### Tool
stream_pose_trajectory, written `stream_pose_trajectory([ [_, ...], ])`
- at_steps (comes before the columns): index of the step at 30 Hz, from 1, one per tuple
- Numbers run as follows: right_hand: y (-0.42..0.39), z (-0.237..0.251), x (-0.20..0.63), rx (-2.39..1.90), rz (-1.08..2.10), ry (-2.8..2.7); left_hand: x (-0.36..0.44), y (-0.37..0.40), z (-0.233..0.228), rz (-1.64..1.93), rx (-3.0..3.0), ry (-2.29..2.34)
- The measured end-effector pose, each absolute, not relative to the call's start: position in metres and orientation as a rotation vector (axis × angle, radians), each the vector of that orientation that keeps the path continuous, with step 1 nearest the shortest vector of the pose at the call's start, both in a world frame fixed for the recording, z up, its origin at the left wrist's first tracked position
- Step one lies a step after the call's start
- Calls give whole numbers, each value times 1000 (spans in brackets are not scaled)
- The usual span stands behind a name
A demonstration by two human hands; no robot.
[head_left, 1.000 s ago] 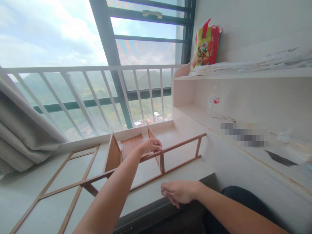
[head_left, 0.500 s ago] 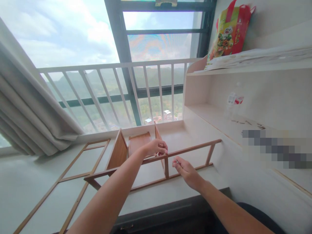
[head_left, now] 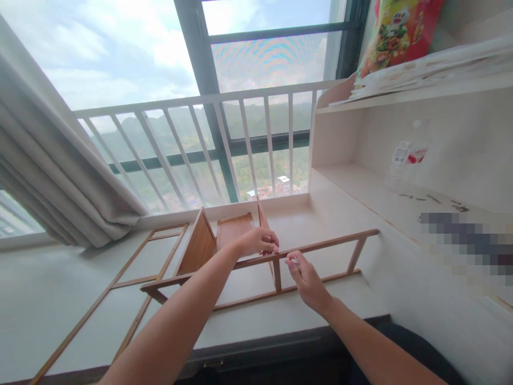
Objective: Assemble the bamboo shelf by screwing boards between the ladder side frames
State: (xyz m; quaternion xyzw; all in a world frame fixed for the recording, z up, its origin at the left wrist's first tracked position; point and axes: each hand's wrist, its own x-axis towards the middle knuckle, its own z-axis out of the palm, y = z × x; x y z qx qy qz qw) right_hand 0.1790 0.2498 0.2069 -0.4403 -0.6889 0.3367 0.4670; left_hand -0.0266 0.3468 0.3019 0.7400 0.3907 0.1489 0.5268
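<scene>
A brown wooden frame stands on edge across the pale window ledge. My left hand grips its top rail, right where an upright wooden panel meets it. My right hand is just to the right, fingers pinched on a small metal piece, probably a screw, held against the rail. Behind the rail stand a second slanted wooden panel and a flat board.
Another wooden frame lies flat on the ledge to the left. A white railing and a window are behind, a curtain at left. The shelf unit at right holds a plastic bottle, small parts and a colourful bag.
My right hand has come up from the ledge's front edge to the frame's top rail, beside my left hand. The left hand has kept its grip. The view has shifted left.
</scene>
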Motion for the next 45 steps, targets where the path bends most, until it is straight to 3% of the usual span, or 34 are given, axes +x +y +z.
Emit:
stream_pose_trajectory([
  [27,261,183,169,-896,793,-1733,-32,351,297,331,1811,869],
  [45,270,197,173,-865,452,-1773,-40,358,286,363,1737,882],
])
